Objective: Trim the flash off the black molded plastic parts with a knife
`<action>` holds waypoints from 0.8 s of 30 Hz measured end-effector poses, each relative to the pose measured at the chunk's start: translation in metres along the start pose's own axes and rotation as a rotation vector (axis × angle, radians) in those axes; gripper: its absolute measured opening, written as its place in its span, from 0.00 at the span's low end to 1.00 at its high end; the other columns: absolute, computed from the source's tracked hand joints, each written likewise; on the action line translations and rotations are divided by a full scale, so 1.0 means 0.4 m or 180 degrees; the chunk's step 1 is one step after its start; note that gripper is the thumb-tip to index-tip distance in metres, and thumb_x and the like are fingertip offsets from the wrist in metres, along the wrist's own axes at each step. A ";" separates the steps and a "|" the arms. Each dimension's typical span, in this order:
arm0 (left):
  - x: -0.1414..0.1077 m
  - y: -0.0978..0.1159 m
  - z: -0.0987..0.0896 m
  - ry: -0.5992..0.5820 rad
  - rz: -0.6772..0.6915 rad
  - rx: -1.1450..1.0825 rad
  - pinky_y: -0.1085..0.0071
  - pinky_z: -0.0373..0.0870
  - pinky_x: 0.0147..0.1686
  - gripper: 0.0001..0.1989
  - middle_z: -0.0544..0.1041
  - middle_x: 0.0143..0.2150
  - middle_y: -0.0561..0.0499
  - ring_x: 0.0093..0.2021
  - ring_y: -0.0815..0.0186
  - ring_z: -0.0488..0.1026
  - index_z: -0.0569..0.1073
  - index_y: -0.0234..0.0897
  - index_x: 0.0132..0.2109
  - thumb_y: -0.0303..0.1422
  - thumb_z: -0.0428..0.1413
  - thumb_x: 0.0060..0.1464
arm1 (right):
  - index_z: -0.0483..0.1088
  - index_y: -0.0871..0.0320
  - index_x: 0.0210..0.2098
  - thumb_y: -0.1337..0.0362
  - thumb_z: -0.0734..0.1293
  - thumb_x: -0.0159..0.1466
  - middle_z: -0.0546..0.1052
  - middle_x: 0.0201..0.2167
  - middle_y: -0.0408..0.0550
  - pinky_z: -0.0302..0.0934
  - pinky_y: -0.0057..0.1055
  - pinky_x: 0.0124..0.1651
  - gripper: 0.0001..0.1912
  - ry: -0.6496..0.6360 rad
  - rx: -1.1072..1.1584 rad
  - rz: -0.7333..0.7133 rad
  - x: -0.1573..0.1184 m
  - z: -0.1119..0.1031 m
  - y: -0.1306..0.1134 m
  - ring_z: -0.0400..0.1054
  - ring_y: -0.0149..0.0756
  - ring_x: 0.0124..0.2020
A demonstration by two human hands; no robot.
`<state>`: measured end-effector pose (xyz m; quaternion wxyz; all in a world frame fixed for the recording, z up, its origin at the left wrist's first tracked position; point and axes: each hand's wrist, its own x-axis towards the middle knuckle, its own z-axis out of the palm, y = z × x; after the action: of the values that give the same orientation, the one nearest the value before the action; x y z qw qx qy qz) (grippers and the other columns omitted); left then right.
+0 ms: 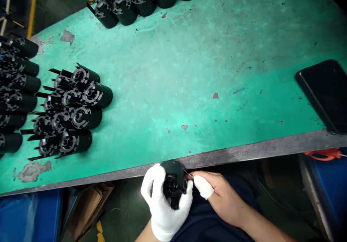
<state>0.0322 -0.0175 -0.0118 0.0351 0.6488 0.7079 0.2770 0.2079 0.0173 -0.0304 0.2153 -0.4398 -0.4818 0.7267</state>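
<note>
My left hand (pixel 166 213), in a white glove, is closed around a black cylindrical plastic housing (pixel 175 169) just in front of the table edge. The housing is tilted, and its recessed end with moulded details faces me. My right hand (pixel 223 195) is bare except for a white cover on the thumb. Between its thumb and forefinger it pinches a thin, shiny metal tool (pixel 191 175), whose tip is at the housing's right rim. The tool's kind is too small to make out, and part of the housing is hidden by the glove.
Similar black housings stand in a group (pixel 81 115) at the left of the green table (pixel 173 72), with more at the far left and back. A black phone (pixel 325 95) lies at right. Orange-handled scissors (pixel 324 154) rest below the edge by a blue bin (pixel 332 184).
</note>
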 end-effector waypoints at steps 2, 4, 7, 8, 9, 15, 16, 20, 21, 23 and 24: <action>-0.003 -0.002 0.001 0.0014 0.0000 0.0003 0.50 0.72 0.54 0.41 0.65 0.54 0.39 0.56 0.49 0.68 0.62 0.37 0.64 0.30 0.69 0.44 | 0.78 0.54 0.45 0.65 0.60 0.70 0.80 0.37 0.47 0.65 0.36 0.50 0.14 0.0019 -0.0078 0.0003 0.001 -0.001 -0.007 0.73 0.41 0.41; -0.007 -0.006 0.003 0.0034 0.0012 0.0012 0.50 0.72 0.54 0.42 0.64 0.54 0.39 0.56 0.49 0.69 0.61 0.37 0.64 0.31 0.69 0.43 | 0.78 0.53 0.46 0.67 0.60 0.69 0.80 0.40 0.47 0.65 0.35 0.50 0.15 0.0088 -0.0117 -0.0028 0.005 0.001 -0.015 0.73 0.41 0.42; -0.010 -0.012 0.008 0.0069 0.0080 0.0055 0.50 0.72 0.53 0.43 0.65 0.55 0.38 0.55 0.49 0.69 0.61 0.37 0.64 0.31 0.70 0.43 | 0.78 0.53 0.45 0.69 0.60 0.68 0.80 0.40 0.47 0.65 0.33 0.46 0.15 0.0207 -0.0200 -0.0041 0.011 0.008 -0.021 0.72 0.40 0.40; -0.011 -0.013 0.009 0.0098 0.0116 0.0087 0.51 0.72 0.53 0.43 0.65 0.55 0.38 0.55 0.49 0.69 0.61 0.36 0.64 0.32 0.70 0.42 | 0.78 0.53 0.44 0.69 0.60 0.68 0.80 0.38 0.46 0.65 0.33 0.45 0.15 0.0241 -0.0225 -0.0027 0.012 0.011 -0.021 0.72 0.40 0.39; -0.011 -0.014 0.010 0.0128 0.0153 0.0116 0.51 0.72 0.53 0.43 0.65 0.54 0.38 0.55 0.49 0.69 0.61 0.36 0.64 0.32 0.70 0.42 | 0.78 0.54 0.42 0.68 0.60 0.68 0.80 0.36 0.46 0.65 0.32 0.44 0.14 0.0262 -0.0239 -0.0009 0.012 0.013 -0.018 0.72 0.40 0.38; -0.006 -0.005 0.011 0.0142 0.0163 0.0121 0.52 0.71 0.53 0.40 0.65 0.54 0.39 0.55 0.49 0.69 0.61 0.37 0.64 0.32 0.68 0.46 | 0.78 0.56 0.41 0.64 0.60 0.69 0.80 0.34 0.46 0.65 0.32 0.42 0.14 0.0211 -0.0013 -0.0047 0.006 0.009 0.015 0.72 0.40 0.38; -0.006 -0.003 0.011 0.0144 0.0160 0.0115 0.52 0.71 0.53 0.40 0.65 0.54 0.39 0.56 0.49 0.69 0.61 0.37 0.64 0.32 0.68 0.46 | 0.78 0.56 0.40 0.63 0.60 0.69 0.80 0.33 0.46 0.65 0.32 0.42 0.14 0.0182 -0.0009 -0.0062 0.005 0.007 0.019 0.72 0.40 0.37; -0.009 -0.005 0.013 0.0191 0.0193 0.0101 0.51 0.71 0.54 0.40 0.65 0.54 0.39 0.56 0.49 0.68 0.61 0.37 0.64 0.33 0.68 0.46 | 0.78 0.56 0.38 0.61 0.60 0.69 0.79 0.29 0.45 0.65 0.32 0.41 0.14 0.0139 -0.0197 -0.0085 0.009 0.005 0.023 0.72 0.40 0.36; -0.011 -0.008 0.014 0.0204 0.0207 0.0095 0.51 0.72 0.54 0.41 0.65 0.54 0.39 0.56 0.49 0.69 0.60 0.38 0.64 0.33 0.68 0.46 | 0.77 0.56 0.37 0.61 0.60 0.70 0.79 0.29 0.44 0.64 0.32 0.41 0.14 0.0155 -0.0252 -0.0077 0.009 0.006 0.021 0.72 0.39 0.36; -0.014 -0.017 0.014 0.0211 0.0246 0.0055 0.50 0.72 0.54 0.41 0.64 0.54 0.39 0.56 0.49 0.69 0.60 0.37 0.64 0.32 0.69 0.45 | 0.76 0.56 0.36 0.62 0.59 0.70 0.78 0.30 0.45 0.64 0.32 0.40 0.15 0.0189 -0.0320 -0.0064 0.009 0.006 0.018 0.71 0.39 0.35; -0.016 -0.022 0.014 0.0196 0.0285 0.0011 0.50 0.72 0.54 0.42 0.64 0.55 0.39 0.56 0.49 0.69 0.60 0.38 0.64 0.31 0.69 0.44 | 0.76 0.56 0.36 0.62 0.59 0.70 0.78 0.30 0.45 0.63 0.32 0.39 0.14 0.0197 -0.0330 -0.0064 0.008 0.006 0.017 0.71 0.38 0.35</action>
<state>0.0278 -0.0217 -0.0224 -0.0002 0.6711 0.6793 0.2969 0.2051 0.0154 -0.0374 0.2143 -0.4677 -0.5162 0.6847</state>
